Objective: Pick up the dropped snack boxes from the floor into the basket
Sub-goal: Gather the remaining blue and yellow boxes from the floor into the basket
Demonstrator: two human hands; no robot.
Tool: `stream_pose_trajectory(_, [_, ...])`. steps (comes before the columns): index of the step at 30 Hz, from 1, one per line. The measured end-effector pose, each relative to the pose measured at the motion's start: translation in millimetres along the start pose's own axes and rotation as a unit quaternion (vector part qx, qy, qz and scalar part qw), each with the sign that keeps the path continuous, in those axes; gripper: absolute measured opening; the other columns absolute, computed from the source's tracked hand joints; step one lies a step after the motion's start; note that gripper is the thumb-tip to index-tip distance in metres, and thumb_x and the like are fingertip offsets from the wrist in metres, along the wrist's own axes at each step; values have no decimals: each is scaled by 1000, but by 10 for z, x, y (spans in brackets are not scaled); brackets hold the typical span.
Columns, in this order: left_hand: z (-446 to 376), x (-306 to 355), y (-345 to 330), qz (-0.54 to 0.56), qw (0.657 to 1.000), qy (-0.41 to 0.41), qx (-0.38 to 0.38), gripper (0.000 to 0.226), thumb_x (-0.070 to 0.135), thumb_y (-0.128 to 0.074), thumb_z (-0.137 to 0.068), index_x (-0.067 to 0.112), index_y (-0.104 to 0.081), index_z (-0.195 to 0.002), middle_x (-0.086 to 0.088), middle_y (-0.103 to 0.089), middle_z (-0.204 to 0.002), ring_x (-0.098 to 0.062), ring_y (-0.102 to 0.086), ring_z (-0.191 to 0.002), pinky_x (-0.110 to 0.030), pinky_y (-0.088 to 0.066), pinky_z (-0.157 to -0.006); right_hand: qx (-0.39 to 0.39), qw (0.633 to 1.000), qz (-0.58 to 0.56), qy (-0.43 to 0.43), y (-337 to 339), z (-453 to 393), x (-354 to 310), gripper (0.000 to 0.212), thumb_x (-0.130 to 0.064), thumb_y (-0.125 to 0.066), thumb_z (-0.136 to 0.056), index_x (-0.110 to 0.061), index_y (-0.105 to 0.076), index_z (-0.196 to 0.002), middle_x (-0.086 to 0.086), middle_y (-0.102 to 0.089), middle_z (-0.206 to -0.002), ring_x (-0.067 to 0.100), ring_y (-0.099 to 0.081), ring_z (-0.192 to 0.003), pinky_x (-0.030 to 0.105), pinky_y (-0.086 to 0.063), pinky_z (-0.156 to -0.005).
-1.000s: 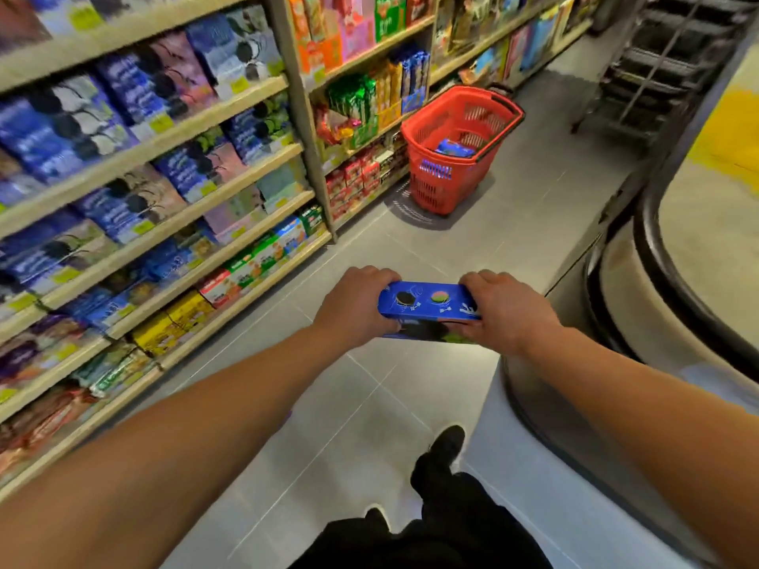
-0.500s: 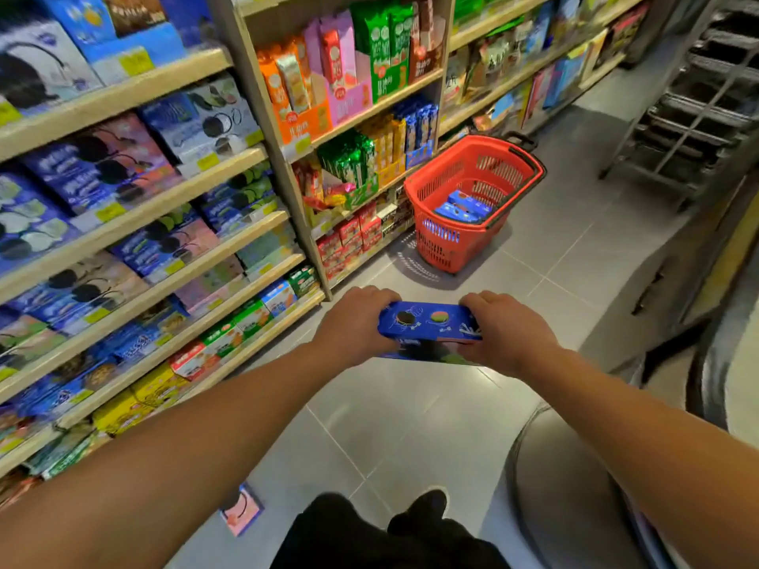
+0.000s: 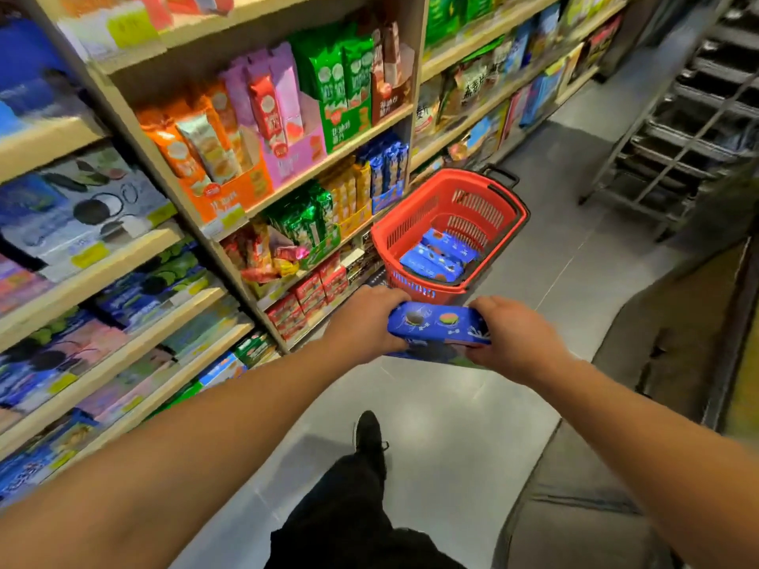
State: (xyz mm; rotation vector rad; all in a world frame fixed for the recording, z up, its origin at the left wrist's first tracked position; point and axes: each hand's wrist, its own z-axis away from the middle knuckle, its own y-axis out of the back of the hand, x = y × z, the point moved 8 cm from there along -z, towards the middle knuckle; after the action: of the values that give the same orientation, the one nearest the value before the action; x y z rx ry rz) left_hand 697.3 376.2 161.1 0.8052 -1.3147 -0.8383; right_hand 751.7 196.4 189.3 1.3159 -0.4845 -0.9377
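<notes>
**Blue box held above the floor, just short of the basket**

Shelves [image 3: 287,166] packed with snack packs are seen along the left; a grey tiled floor [image 3: 451,437] is seen below; a metal rack [image 3: 677,129] is set at upper right. A red basket [image 3: 415,223] is stood on the floor by the shelves, with blue boxes [image 3: 437,258] lying inside. A blue box [image 3: 439,326] is gripped at its ends, the left hand [image 3: 365,322] curled round one, the right hand [image 3: 511,336] round the other.
</notes>
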Motion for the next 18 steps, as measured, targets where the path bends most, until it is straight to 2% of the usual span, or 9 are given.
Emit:
stream_pose_trajectory(3, [-629, -189, 92, -8, 1000, -21, -17, 58, 47, -73, -58, 33, -58, -112, 3, -62, -104, -22, -56, -96, -37, -49, -81, -6, 1000, 13, -25, 138, -538, 118, 51, -55, -67, -75, -27, -53, -115, -4, -60, -111, 23, -59, -102, 30, -46, -70])
stream_pose_trajectory(9, [-1807, -359, 333, -29, 996, -79, -30, 59, 44, -73, -60, 22, -61, -114, -4, -65, -105, -26, -57, -99, -37, -44, -88, -8, 998, -12, -63, 426, -1465, 466, 54, -58, -67, -74, -26, -53, -115, 1, -59, -109, 27, -59, -100, 37, -52, -77])
stream_pose_trajectory(13, [-2470, -463, 266, -28, 996, -74, -47, 68, 53, -65, -58, 26, -55, -120, -1, -60, -111, -27, -53, -104, -43, -46, -90, -4, 997, -2, -83, 576, -1943, 785, 58, -61, -66, -74, -24, -52, -117, 0, -58, -109, 26, -57, -101, 36, -51, -74])
stream_pose_trajectory(18, [-3340, -581, 157, -23, 996, -69, -55, 65, 51, -67, -59, 33, -52, -120, 3, -59, -110, -24, -51, -104, -42, -47, -87, -6, 997, -10, -79, 581, -2656, 1268, 57, -64, -66, -72, -25, -52, -111, -1, -57, -103, 25, -57, -98, 36, -50, -70])
